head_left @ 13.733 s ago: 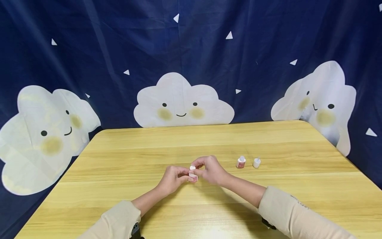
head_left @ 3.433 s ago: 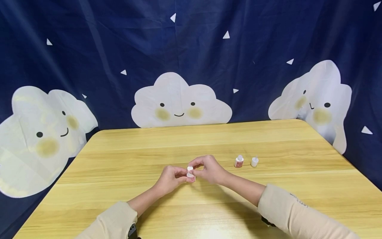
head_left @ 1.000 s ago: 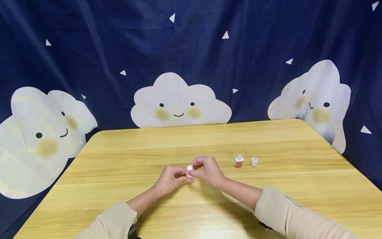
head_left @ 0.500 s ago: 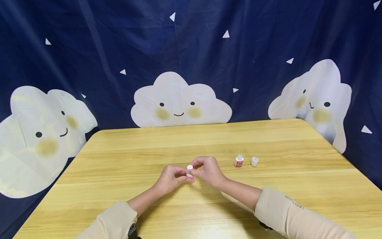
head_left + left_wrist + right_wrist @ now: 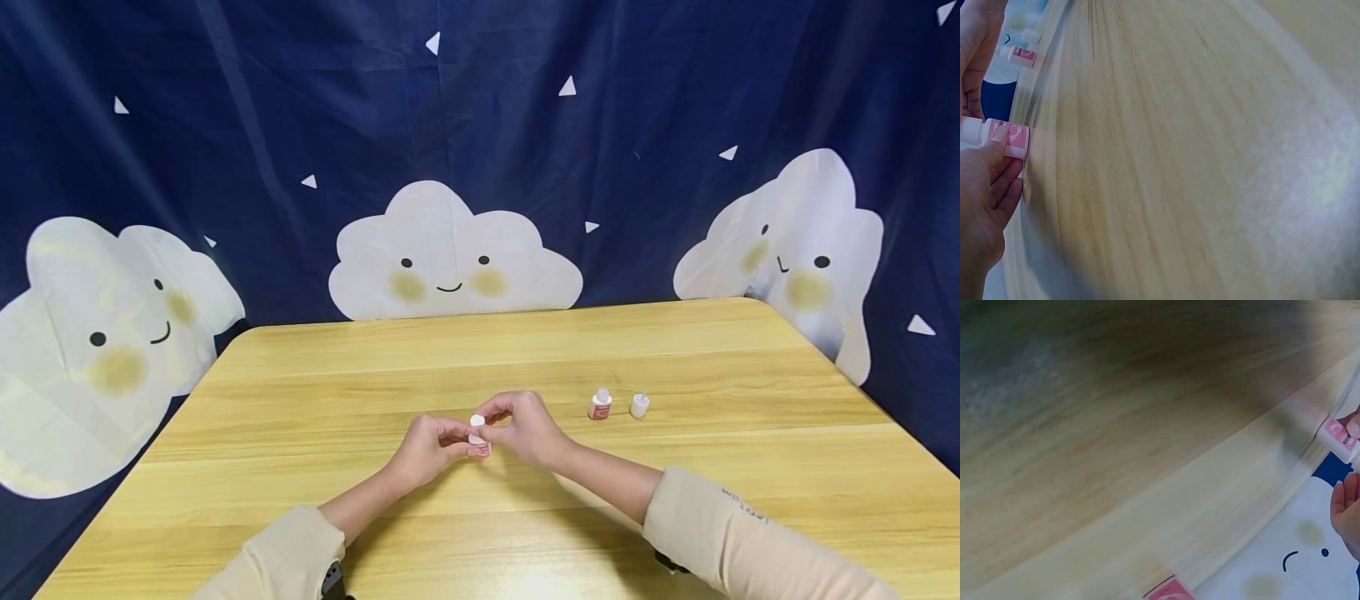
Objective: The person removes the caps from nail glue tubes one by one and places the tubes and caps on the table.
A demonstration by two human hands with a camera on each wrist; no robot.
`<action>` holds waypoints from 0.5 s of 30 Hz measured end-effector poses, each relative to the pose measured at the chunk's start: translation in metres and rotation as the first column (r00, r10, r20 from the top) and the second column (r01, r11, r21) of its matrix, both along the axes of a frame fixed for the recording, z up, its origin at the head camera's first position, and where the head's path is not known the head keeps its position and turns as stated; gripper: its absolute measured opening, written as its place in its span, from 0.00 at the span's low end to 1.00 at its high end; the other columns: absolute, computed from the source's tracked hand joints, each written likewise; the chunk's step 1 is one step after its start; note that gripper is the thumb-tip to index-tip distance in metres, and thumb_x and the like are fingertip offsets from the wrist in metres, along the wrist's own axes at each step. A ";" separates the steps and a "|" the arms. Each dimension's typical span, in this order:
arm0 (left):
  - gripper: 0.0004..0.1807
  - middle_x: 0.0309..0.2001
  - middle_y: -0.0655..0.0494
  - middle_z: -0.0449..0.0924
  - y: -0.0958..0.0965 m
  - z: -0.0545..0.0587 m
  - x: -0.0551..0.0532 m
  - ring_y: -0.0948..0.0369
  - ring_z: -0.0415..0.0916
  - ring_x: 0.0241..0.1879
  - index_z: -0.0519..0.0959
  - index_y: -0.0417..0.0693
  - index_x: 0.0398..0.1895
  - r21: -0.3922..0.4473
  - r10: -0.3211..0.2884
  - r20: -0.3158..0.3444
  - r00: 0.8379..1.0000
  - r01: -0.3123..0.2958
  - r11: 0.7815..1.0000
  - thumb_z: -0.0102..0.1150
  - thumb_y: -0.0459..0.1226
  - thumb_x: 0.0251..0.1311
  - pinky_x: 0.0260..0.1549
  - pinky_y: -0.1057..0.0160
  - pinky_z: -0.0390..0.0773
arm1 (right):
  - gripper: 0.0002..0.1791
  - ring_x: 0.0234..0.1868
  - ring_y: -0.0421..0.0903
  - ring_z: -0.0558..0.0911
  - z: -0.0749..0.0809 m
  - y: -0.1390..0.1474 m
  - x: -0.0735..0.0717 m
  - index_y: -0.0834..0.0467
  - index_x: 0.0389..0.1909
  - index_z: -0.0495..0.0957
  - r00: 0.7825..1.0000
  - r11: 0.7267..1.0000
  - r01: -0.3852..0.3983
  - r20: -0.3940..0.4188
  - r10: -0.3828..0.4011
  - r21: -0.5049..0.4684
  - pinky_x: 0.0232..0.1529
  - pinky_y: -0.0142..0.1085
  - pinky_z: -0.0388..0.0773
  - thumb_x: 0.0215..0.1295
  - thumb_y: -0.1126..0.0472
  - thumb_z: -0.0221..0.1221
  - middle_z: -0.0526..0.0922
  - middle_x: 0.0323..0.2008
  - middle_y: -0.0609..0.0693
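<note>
A small white bottle with a pink label [image 5: 1015, 139] stands on the table between both hands. My left hand [image 5: 424, 450] grips its body at the label, thumb on the near side in the left wrist view. My right hand [image 5: 528, 427] pinches the white cap [image 5: 477, 421] on its top. Right of the hands stands a second bottle of the same kind [image 5: 600, 406], with a pale, narrower top. Beside it a loose white cap [image 5: 639, 407] rests with a thin stem pointing up. Part of the held cap is hidden behind the right fingers.
The wooden table [image 5: 360, 367] has rounded far corners. Behind it hangs a dark blue curtain [image 5: 510, 125] with smiling white clouds.
Since the earliest frame both hands have kept the same bottle and cap. The right fingers and sleeve have shifted slightly; the cap's visible top varies a little. The second bottle and loose cap stay put.
</note>
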State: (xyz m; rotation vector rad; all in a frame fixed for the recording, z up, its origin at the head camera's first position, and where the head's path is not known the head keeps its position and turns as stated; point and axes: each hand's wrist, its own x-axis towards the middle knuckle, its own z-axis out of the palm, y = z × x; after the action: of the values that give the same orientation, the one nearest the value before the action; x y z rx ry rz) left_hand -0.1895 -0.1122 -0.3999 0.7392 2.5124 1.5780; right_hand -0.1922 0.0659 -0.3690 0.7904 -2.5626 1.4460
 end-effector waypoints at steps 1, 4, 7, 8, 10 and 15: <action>0.10 0.32 0.45 0.86 0.000 0.000 0.000 0.62 0.84 0.31 0.84 0.37 0.35 0.001 -0.001 -0.001 1.000 0.001 1.000 0.65 0.34 0.50 0.31 0.72 0.81 | 0.03 0.30 0.38 0.80 0.000 0.000 0.000 0.63 0.28 0.84 1.000 1.000 -0.004 0.004 0.004 0.000 0.34 0.37 0.81 0.51 0.68 0.66 0.86 0.28 0.54; 0.10 0.33 0.44 0.85 0.000 0.000 0.000 0.63 0.84 0.31 0.84 0.36 0.35 0.005 -0.006 -0.004 1.000 0.006 1.000 0.65 0.34 0.50 0.31 0.72 0.82 | 0.03 0.30 0.38 0.80 0.001 0.001 0.000 0.63 0.28 0.83 1.000 1.000 -0.014 0.013 0.014 0.006 0.33 0.35 0.81 0.52 0.68 0.65 0.86 0.29 0.54; 0.11 0.33 0.44 0.85 0.000 -0.001 -0.001 0.65 0.83 0.31 0.84 0.37 0.35 0.003 -0.002 -0.009 1.000 0.002 1.000 0.66 0.35 0.50 0.31 0.72 0.82 | 0.04 0.31 0.38 0.80 0.002 0.002 -0.001 0.63 0.29 0.84 1.000 1.000 -0.024 0.016 0.024 0.013 0.33 0.31 0.80 0.52 0.68 0.65 0.86 0.30 0.54; 0.11 0.33 0.44 0.85 0.000 -0.001 -0.001 0.66 0.83 0.31 0.84 0.37 0.35 0.000 0.000 -0.008 1.000 0.000 1.000 0.66 0.35 0.49 0.31 0.72 0.81 | 0.04 0.31 0.38 0.80 0.002 0.002 -0.001 0.63 0.29 0.84 0.999 0.999 -0.029 0.015 0.029 0.015 0.33 0.31 0.80 0.52 0.68 0.65 0.86 0.30 0.54; 0.11 0.33 0.45 0.86 0.000 -0.001 -0.001 0.69 0.82 0.30 0.84 0.38 0.35 -0.009 0.008 -0.007 1.000 -0.008 1.000 0.66 0.35 0.49 0.30 0.73 0.81 | 0.04 0.32 0.39 0.81 0.003 0.003 -0.001 0.63 0.30 0.84 0.999 0.999 -0.044 0.016 0.043 0.018 0.34 0.33 0.81 0.53 0.68 0.65 0.86 0.31 0.54; 0.09 0.31 0.47 0.86 0.001 -0.001 -0.001 0.72 0.81 0.28 0.85 0.39 0.33 -0.017 0.017 -0.010 1.000 -0.017 1.000 0.67 0.35 0.49 0.29 0.73 0.81 | 0.05 0.34 0.41 0.81 0.005 0.003 0.000 0.64 0.33 0.83 0.996 0.996 -0.082 0.035 0.082 0.020 0.40 0.41 0.82 0.54 0.69 0.63 0.86 0.33 0.55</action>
State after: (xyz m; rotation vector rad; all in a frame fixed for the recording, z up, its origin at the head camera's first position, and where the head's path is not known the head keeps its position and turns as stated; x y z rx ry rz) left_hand -0.1901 -0.1115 -0.4006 0.7279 2.5426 1.5598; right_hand -0.1926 0.0693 -0.3642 0.8916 -2.6046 1.4692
